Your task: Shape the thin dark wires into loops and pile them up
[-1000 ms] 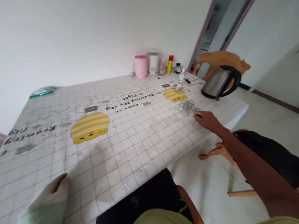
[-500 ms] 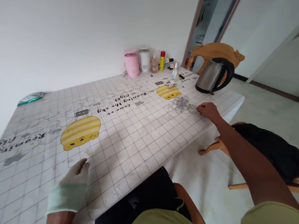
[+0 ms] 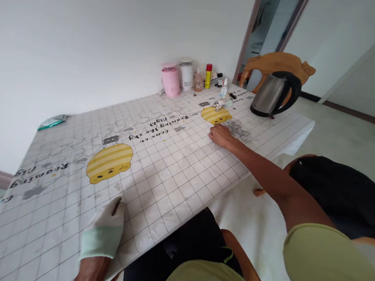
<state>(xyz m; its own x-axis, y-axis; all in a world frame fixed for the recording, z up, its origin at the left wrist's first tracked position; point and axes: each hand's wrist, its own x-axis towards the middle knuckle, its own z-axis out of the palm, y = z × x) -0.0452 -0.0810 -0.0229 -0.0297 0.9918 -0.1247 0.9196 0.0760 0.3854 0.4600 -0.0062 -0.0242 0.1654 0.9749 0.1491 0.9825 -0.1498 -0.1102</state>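
Note:
My left hand (image 3: 105, 225), in a white glove with a pale green cuff, rests near the front edge of the table (image 3: 172, 174). Its fingers are curled in, and whatever they may hold is hidden. My bare right hand (image 3: 220, 135) is over the tablecloth, with its fingers bent together; I cannot make out anything in them. Right beside it lies a loose tangle of thin grey wire or thread (image 3: 240, 131). Beyond the tangle is a crumpled whitish glove or cloth (image 3: 223, 103).
A steel kettle (image 3: 269, 95) stands at the table's right end. Along the wall are a pink canister (image 3: 170, 82), a white canister (image 3: 186, 75), bottles and a yellow can (image 3: 208, 77). A green-edged packet (image 3: 52, 122) lies at the far left.
My right hand has moved left, from the right side of the wire tangle to its left side. My left hand stays low on the table, and the view has shifted slightly.

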